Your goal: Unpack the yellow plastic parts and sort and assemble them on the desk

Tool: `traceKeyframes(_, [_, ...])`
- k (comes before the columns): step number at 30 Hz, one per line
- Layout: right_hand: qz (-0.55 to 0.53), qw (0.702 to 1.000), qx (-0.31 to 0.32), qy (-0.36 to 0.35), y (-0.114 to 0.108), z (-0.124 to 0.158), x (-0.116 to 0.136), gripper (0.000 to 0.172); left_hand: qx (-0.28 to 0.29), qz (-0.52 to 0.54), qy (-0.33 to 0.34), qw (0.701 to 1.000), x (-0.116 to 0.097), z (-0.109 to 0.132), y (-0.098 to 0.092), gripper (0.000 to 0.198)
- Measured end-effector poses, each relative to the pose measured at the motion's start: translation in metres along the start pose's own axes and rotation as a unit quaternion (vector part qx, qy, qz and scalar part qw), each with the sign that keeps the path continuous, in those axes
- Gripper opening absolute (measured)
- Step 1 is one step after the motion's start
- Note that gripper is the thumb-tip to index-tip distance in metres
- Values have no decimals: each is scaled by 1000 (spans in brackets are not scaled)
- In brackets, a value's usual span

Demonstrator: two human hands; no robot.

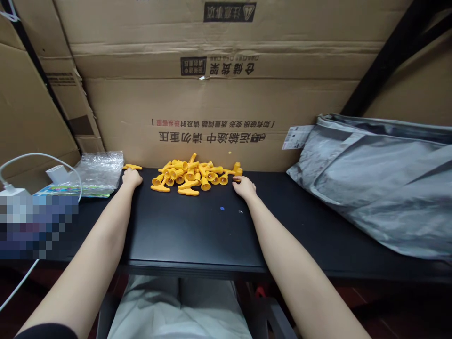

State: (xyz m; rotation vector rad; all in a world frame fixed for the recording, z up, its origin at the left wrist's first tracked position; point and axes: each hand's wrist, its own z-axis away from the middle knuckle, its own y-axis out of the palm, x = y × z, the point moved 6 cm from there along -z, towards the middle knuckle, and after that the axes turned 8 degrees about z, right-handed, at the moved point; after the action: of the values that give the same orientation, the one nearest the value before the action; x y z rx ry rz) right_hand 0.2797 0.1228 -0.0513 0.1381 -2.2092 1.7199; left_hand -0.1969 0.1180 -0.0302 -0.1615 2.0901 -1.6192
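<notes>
A heap of yellow plastic pieces (190, 175) lies on the black table, some cone-shaped with hollow ends and some like T-shaped handles. To the left of the heap, my left hand (132, 178) is closed around the lower part of a yellow T-shaped handle (133, 167), whose crossbar shows beyond the fingers. My right hand (245, 187) rests at the heap's right edge, thumb and fingers slightly apart. Just beyond its fingertips stands a yellow piece (238, 168); whether they touch is hard to make out.
Cardboard (219, 99) walls the back of the black table (194, 230). On the left are clear plastic packaging (100, 169), a white charger (14, 202) with a cable and a blurred-out object. A grey bag (374, 183) fills the right side. A small blue disc (222, 208) lies in front.
</notes>
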Motion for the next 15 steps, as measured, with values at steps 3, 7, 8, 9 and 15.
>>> traceKeyframes(3, [0,1000,2,1,-1,1,1,37,0,-1,6,1000,2,-1,1,51])
traceKeyframes(7, [0,1000,2,2,-2,2,2,37,2,-5,11,1000,1,-1,2,51])
traceKeyframes(8, [1,1000,2,2,-3,3,2,36,2,-5,10,1000,1,-1,1,50])
traceKeyframes(9, [1,1000,1,4,-4,4,3,36,1,-4,7,1000,1,0,1,49])
traceKeyframes(15, [-6,997,-8,72,-10,11,-2,42,-43,14,44,998,0,8,-4,43])
